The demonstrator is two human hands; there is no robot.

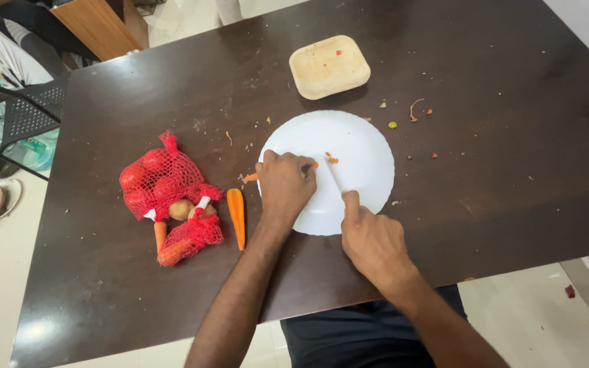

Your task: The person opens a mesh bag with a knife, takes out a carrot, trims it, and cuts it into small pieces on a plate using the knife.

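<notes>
While the left hand (285,185) lies knuckles-up on the near-left rim of the white plate (363,146), I see it closed over a carrot piece (249,177), whose orange end pokes out to its left and a sliver shows past the fingers on the right. That piece runs left to right across the plate edge. My right hand (375,240) is clenched on the handle of a white knife (333,178), forefinger laid along the spine; the blade slants up and leftward, its tip just beside the left fingertips. So the cutting edge meets the carrot piece almost crosswise, and the left hand is the nearer of the two, covering most of it. Small orange bits (331,159) rest on the plate beyond the blade. A whole carrot (237,217) lies on the dark worktop (512,170), pointing toward me, just left of the left wrist, next to a red net bag (161,180) of vegetables. A tan square tray (329,66) sits beyond the plate.
</notes>
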